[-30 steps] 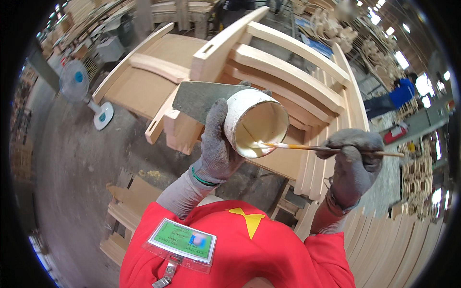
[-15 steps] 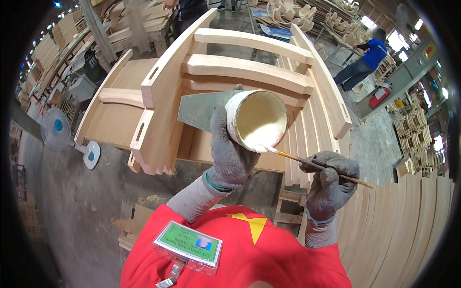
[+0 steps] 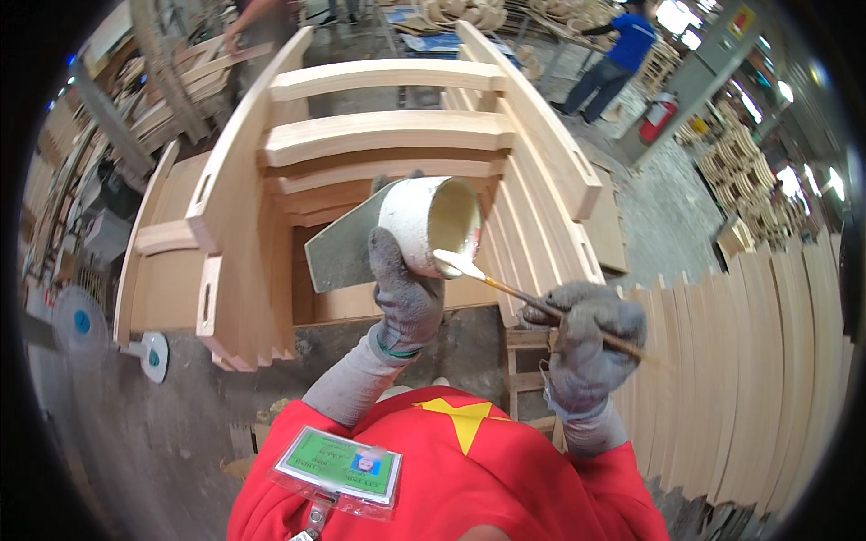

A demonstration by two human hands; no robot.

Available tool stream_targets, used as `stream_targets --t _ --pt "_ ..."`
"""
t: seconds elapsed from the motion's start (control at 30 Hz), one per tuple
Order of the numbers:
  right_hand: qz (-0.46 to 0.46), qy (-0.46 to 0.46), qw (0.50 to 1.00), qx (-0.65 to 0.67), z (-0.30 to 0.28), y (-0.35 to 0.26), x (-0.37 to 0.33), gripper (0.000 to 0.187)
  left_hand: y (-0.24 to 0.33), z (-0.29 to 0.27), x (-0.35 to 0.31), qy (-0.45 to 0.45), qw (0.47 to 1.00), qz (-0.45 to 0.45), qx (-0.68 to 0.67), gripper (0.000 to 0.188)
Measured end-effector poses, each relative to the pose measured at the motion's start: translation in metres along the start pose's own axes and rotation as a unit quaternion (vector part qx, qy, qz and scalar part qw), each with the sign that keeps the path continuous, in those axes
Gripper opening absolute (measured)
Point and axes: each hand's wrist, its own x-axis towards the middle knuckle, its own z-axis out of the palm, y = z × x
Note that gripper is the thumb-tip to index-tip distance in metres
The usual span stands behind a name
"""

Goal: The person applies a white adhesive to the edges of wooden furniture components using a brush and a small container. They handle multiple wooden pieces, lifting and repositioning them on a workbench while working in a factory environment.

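Nearest, an identification badge [image 3: 338, 464] hangs from a clip on the red shirt [image 3: 523, 491], left of its yellow star.

Just beyond, to the right, the gloved right hand [image 3: 594, 338] is closed around a slim-handled paintbrush [image 3: 516, 293]. The grip sits well back on the handle, probably to spare the glove from the white, glue-like coating on the bristles. The brush slants far and left, its tip overlapping the near rim of the white cup [image 3: 408, 221]; whether they touch, I cannot tell.

The gloved left hand [image 3: 410, 293] grips that cup from the near left, with fingertips showing on its far side. The cup is tipped with its mouth toward the right, which seems to suit the brush coming from there. A grey-green flat plate [image 3: 341, 245] juts out leftward behind the cup; whether it is pinched by the fingers or fixed there is hidden.

Right of the hands, long pale slats [image 3: 722, 379] lie side by side in a row. Beyond the cup stand nested wooden frames [image 3: 388, 135], their curved rails bridging left and right uprights; close nesting presumably saves floor space. A pedestal fan [image 3: 83, 322] stands to the left. Far right, a red fire extinguisher [image 3: 658, 119] is mounted on a column [image 3: 693, 77], near a blue-shirted co-worker [image 3: 631, 43].
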Motion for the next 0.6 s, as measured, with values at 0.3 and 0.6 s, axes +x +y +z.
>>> stream_targets --t 0.3,0.6 --pt "0.124 0.153 0.959 -0.204 -0.074 -0.041 0.055 0.016 -0.021 -0.008 -0.009 0.058 0.956 -0.242 -0.154 0.045" --pt "0.169 0.086 0.887 -0.422 -0.121 -0.018 0.065 0.029 -0.023 -0.026 -0.006 0.049 0.942 -0.287 -0.167 0.046"
